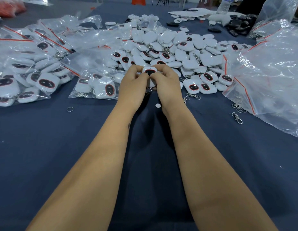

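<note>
Small white square toy [150, 72], round corners, black oval face, red ring around face. Left hand [131, 85] and right hand [166, 85] pinch toy together.

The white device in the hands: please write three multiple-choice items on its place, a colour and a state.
1. Where is the small white square plastic device with black oval face? A. In a bag. B. Between both hands. C. On the pile.
2. Seal strip colour on the right clear plastic zip bag? A. Green. B. Red. C. Yellow.
3. What does the left hand do? A. Lies flat. B. Points. C. Pinches the device, like the right hand.
Answers: B, fingers hold it; B, red line shows; C, fingertips curl on it.
</note>
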Motion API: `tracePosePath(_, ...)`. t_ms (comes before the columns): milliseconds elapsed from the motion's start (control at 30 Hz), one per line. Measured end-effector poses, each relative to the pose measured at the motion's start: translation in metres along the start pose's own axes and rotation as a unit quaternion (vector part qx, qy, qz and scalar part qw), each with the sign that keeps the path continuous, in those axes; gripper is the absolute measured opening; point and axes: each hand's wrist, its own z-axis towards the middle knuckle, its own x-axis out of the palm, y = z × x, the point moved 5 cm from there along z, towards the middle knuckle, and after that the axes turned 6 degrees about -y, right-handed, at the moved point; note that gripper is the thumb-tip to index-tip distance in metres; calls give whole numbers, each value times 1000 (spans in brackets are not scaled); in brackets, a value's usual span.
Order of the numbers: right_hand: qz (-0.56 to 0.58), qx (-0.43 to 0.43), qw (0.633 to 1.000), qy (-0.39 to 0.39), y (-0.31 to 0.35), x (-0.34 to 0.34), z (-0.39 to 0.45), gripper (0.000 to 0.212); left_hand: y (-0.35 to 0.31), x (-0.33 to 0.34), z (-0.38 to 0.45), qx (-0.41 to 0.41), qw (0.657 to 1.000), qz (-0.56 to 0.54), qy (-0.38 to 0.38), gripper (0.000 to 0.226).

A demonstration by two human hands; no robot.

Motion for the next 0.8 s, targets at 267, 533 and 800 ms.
tracePosePath(267, -8, 0, 1000, -1, 0, 0, -1, 15, 0, 0, -1, -6, 1000, -1, -3, 5)
tracePosePath(533, -2, -1, 1000, -8, -1, 0, 1, 13, -1, 0, -2, -2, 1000, -1, 1, 5)
tracePosePath(800, 10, -7, 1000, 2, -3, 0, 4, 23, -4, 0, -2, 31, 999, 17, 7, 11)
